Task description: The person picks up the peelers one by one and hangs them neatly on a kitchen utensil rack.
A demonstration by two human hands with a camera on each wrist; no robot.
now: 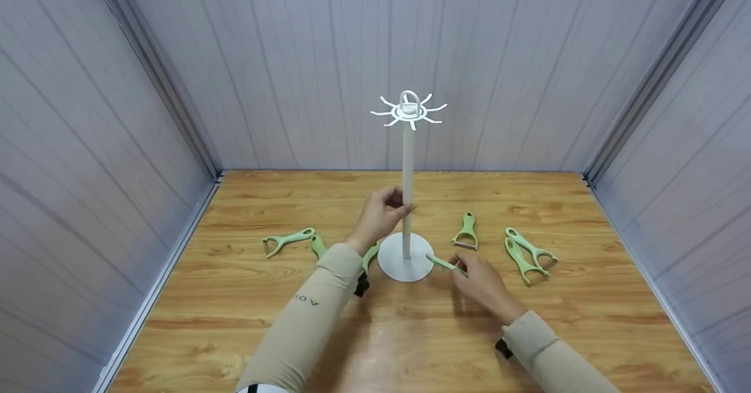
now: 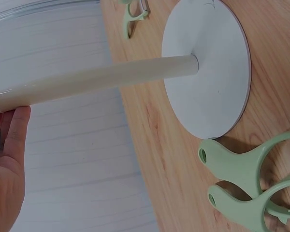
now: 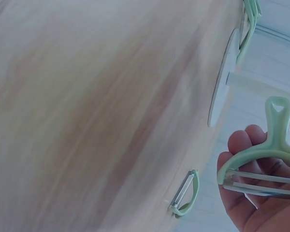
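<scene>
Head view: we see the left hand (image 1: 375, 220) pinching the stand's pole (image 1: 408, 164) between thumb and fingers; the right hand (image 1: 478, 280) pinches a green peeler (image 1: 440, 261) at the base's (image 1: 405, 271) 3 o'clock. The table (image 1: 405, 334) meets the wall (image 1: 293, 58) at 12 o'clock; wood extends toward 6.

Left wrist view: we note two overlapping peelers (image 2: 234, 166) at the base's 5 o'clock.

Right wrist view: another peeler (image 3: 196, 191) lies at the hand's 9 o'clock.

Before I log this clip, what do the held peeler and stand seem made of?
Peeler: likely smooth green plastic, evenly coloured; its blade looks metal, with a grey sheen. Stand: perhaps painted metal, slightly glossy, given thin hooks and highlights on its pole; possibly plastic.
</scene>
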